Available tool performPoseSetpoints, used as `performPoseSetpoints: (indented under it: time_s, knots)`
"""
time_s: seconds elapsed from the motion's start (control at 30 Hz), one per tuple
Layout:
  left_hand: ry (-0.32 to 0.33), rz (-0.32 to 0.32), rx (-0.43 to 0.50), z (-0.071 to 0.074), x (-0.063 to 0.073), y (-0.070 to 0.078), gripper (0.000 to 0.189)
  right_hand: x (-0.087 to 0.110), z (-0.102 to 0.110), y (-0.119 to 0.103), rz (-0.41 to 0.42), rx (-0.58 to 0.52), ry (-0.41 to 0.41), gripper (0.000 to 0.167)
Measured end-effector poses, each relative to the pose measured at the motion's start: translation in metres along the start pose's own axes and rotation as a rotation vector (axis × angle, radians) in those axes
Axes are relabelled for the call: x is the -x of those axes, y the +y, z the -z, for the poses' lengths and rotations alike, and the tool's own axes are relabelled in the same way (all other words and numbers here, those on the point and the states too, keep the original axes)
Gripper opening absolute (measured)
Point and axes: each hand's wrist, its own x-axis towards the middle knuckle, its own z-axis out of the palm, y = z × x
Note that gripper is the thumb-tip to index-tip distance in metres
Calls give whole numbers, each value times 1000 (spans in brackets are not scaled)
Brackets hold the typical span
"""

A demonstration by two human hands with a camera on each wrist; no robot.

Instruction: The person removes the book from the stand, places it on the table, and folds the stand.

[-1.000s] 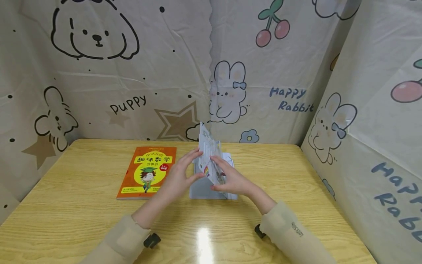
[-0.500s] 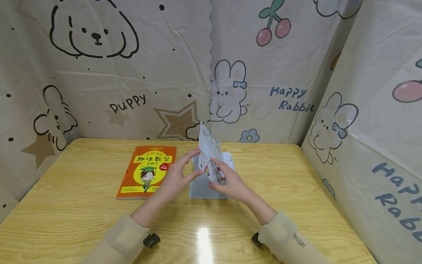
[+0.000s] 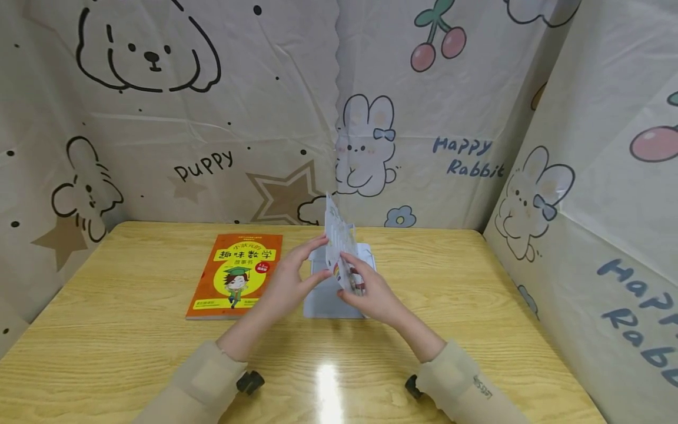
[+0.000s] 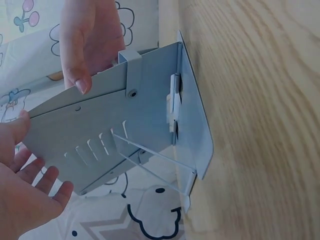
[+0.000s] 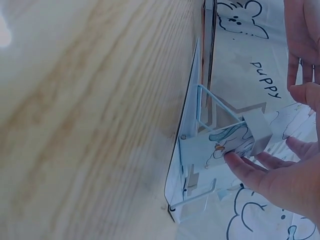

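A white metal book stand [image 3: 339, 247] with printed drawings on one face stands on the table, its panel raised at a steep tilt. In the left wrist view the plain back of the book stand [image 4: 102, 112] shows several slots and a wire support reaching to the flat base. My left hand [image 3: 286, 282] touches the panel's left edge with thumb and loosely extended fingers. From the right, my right hand [image 3: 376, 294] pinches the panel's edge. The right wrist view has the fingers of that right hand [image 5: 280, 182] against the printed face, beside a folded metal clip [image 5: 257, 131].
An orange book [image 3: 233, 277] with a cartoon child on its cover lies left of the stand on the wooden table [image 3: 132, 347]. Behind and to the right hangs a patterned cloth [image 3: 265, 118]. Light glares off the table near its front.
The raised panel has shifted slightly to the right, and the left hand has moved with it. The right hand's fingers sit slightly differently on the panel. The orange book stays put.
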Motion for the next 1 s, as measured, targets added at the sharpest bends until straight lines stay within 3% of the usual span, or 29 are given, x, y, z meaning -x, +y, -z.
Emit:
performPoseSetpoints:
  time_s: [0.53,0.8,1.0]
  knots:
    - [-64,-26,-21,-6,-16,17,59,2,19,-11,-5,-145,36,75]
    - [-120,-77,-41,-10,-26,24,49,4,28,-10,30,-146,67,75]
    - [-167,-71,-13,-12,-33,27,51,6,32,-10,13,-159,105,76]
